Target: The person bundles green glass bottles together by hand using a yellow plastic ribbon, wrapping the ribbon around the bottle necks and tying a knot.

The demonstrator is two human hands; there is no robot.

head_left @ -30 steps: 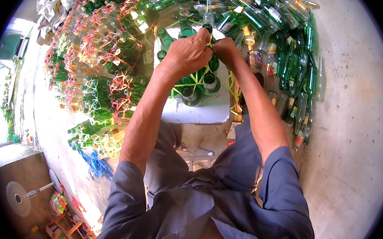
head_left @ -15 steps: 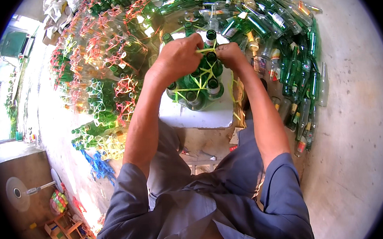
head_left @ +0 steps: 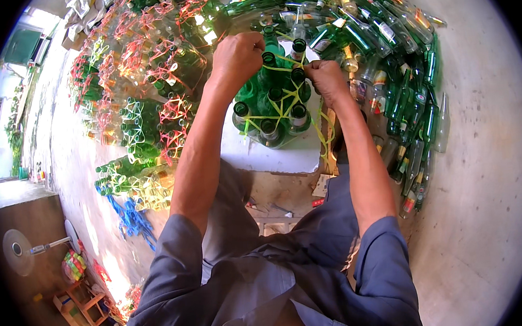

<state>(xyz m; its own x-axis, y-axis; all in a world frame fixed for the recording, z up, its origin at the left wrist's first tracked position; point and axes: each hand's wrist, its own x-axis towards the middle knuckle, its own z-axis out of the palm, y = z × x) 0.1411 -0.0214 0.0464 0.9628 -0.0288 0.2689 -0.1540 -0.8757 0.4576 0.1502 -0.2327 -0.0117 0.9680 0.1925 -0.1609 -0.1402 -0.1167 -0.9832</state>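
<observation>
A cluster of green glass bottles (head_left: 269,133) stands upright on a white board (head_left: 236,158) in front of me. A thin yellow-green plastic strap (head_left: 282,106) criss-crosses between their necks. My left hand (head_left: 235,58) is closed beside the cluster's far left bottles; what its curled fingers hold, if anything, is hidden. On the right side, my right hand (head_left: 328,81) pinches the strap next to a bottle neck. A length of the strap runs around the far necks between the two hands.
Many green and clear bottles (head_left: 398,93) lie piled at the right and far side. Bundled bottles tied with red and yellow straps (head_left: 172,111) stand at the left. Loose yellow straps (head_left: 327,135) hang by the board's right edge. Blue straps (head_left: 133,220) lie left.
My left hand has moved left and away from the cluster, uncovering bottles there. My right hand has shifted slightly right and nearer me, widening the gap between the hands.
</observation>
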